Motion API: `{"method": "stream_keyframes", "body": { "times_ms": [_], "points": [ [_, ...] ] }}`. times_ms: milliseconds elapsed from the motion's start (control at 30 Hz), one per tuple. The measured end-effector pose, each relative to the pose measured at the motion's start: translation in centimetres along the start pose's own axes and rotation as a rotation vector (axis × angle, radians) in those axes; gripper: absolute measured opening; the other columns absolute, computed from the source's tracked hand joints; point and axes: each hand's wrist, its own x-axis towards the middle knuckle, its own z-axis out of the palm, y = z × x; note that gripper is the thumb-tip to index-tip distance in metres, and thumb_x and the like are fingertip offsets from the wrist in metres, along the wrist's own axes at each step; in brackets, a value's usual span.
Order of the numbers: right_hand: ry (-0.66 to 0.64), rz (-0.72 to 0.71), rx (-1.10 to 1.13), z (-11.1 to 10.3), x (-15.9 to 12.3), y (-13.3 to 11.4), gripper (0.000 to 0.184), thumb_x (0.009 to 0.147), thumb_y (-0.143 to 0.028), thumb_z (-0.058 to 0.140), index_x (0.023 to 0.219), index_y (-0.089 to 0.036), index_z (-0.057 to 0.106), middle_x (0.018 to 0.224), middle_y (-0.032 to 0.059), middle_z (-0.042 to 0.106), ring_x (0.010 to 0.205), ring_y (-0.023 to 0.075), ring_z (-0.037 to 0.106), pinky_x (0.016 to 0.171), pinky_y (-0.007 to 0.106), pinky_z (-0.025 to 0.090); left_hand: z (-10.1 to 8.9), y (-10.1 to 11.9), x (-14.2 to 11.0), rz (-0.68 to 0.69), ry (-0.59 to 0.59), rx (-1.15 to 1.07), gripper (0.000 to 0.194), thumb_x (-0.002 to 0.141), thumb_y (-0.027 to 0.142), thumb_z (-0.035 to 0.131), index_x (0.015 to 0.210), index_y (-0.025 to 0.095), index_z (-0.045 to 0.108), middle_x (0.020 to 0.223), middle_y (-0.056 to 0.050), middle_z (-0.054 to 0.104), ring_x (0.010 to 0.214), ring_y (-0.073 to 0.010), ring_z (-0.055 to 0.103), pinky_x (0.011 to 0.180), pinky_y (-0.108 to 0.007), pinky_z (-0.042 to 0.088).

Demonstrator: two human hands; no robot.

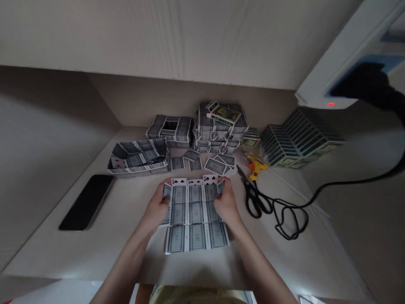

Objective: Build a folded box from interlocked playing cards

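Note:
A panel of playing cards (196, 213), joined edge to edge in rows with their patterned backs up, is between my hands. My left hand (160, 202) grips its left side, thumb on top and fingers behind. On the opposite side my right hand (226, 202) holds the panel the same way. Three card faces with black clubs show along the far edge, and the side cards are bent upward. Just beyond lie loose cards (218, 164). An open box made of cards (139, 158) stands at the far left, with a red-marked card inside.
A black phone (87, 202) lies at left. Scissors (256, 196), a yellow glue gun (257, 166) and a looped black cable (292, 207) are at right. Behind stand card-built boxes (218, 133), one with a square hole (170, 126), and stacked card packs (294, 139). A shelf (177, 42) overhangs.

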Motion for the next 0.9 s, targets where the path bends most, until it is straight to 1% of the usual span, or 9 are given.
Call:
{"method": "stream_keyframes", "body": {
  "times_ms": [200,367,433,500,633,700,767,833,900],
  "points": [
    [0.006,-0.028,0.019,0.6,0.0,0.4,0.057,0.049,-0.002,0.036,0.103,-0.019,0.042,0.097,0.0065,0.048,0.095,0.0212,0.047,0.086,0.035,0.038,1.9,-0.3,0.0,0.066,0.076,0.086,0.064,0.068,0.008,0.041,0.131,0.017,0.03,0.133,-0.009,0.037,0.124,-0.0223,0.033,0.106,-0.041,0.021],
    [-0.022,-0.024,0.043,0.4,0.0,0.1,0.056,0.051,-0.001,0.036,0.104,-0.02,0.04,0.103,0.0071,0.048,0.102,0.021,0.045,0.092,0.036,0.034,2.4,-0.3,0.0,0.056,0.112,0.163,0.067,0.066,0.006,0.041,0.132,0.008,0.027,0.13,-0.015,0.035,0.123,-0.0233,0.034,0.106,-0.04,0.021],
    [-0.037,-0.023,0.072,0.2,-0.1,-0.2,0.057,0.052,-0.002,0.035,0.105,-0.02,0.04,0.105,0.0061,0.049,0.103,0.02,0.045,0.092,0.035,0.033,2.1,-0.3,0.0,0.061,0.105,0.164,0.064,0.067,0.006,0.04,0.13,0.009,0.031,0.129,-0.014,0.037,0.122,-0.0222,0.035,0.106,-0.039,0.021],
    [-0.064,0.005,0.111,0.0,-0.1,-0.4,0.054,0.054,-0.003,0.036,0.105,-0.02,0.041,0.101,0.0046,0.052,0.097,0.0191,0.048,0.089,0.033,0.036,1.6,-0.6,0.2,0.06,0.087,0.149,0.061,0.068,0.008,0.04,0.129,0.013,0.034,0.128,-0.011,0.042,0.121,-0.0212,0.038,0.105,-0.039,0.024],
    [-0.065,0.06,0.169,-0.9,-0.1,-0.2,0.039,0.061,-0.012,0.043,0.099,-0.021,0.043,0.092,0.0025,0.055,0.087,0.0186,0.052,0.081,0.031,0.04,0.5,-0.6,0.9,0.071,0.081,0.161,0.058,0.074,0.016,0.043,0.13,0.019,0.033,0.13,-0.007,0.044,0.118,-0.0207,0.042,0.102,-0.038,0.029],
    [-0.052,0.083,0.177,-1.5,-0.2,0.1,0.03,0.065,-0.019,0.047,0.095,-0.021,0.046,0.09,0.0022,0.056,0.084,0.0188,0.053,0.077,0.031,0.041,0.0,0.0,0.8,0.082,0.082,0.259,0.057,0.076,0.023,0.042,0.131,0.015,0.031,0.129,-0.01,0.045,0.117,-0.0219,0.044,0.099,-0.037,0.032],
    [-0.055,0.092,0.168,-2.1,-0.2,0.3,0.022,0.068,-0.026,0.049,0.089,-0.021,0.05,0.084,0.0018,0.058,0.078,0.0187,0.054,0.073,0.03,0.042,-0.7,1.0,0.3,0.071,0.071,0.433,0.059,0.078,0.03,0.042,0.132,0.012,0.03,0.126,-0.014,0.047,0.113,-0.0252,0.047,0.093,-0.037,0.037],
    [-0.054,0.059,0.141,-2.8,-0.3,0.6,0.015,0.07,-0.03,0.049,0.081,-0.02,0.054,0.078,0.0022,0.06,0.075,0.019,0.055,0.072,0.031,0.043,-1.5,2.1,-0.7,0.066,0.088,0.617,0.066,0.077,0.037,0.044,0.135,0.014,0.023,0.122,-0.016,0.05,0.108,-0.0286,0.051,0.085,-0.039,0.041],
    [-0.059,0.013,0.115,-3.4,-0.3,0.8,0.015,0.071,-0.031,0.05,0.076,-0.02,0.057,0.077,0.0033,0.062,0.076,0.0196,0.056,0.072,0.031,0.043,-2.3,3.0,-1.6,0.066,0.062,0.713,0.073,0.075,0.037,0.047,0.137,0.017,0.014,0.115,-0.014,0.056,0.099,-0.0279,0.056,0.077,-0.036,0.044]
  ]
}}
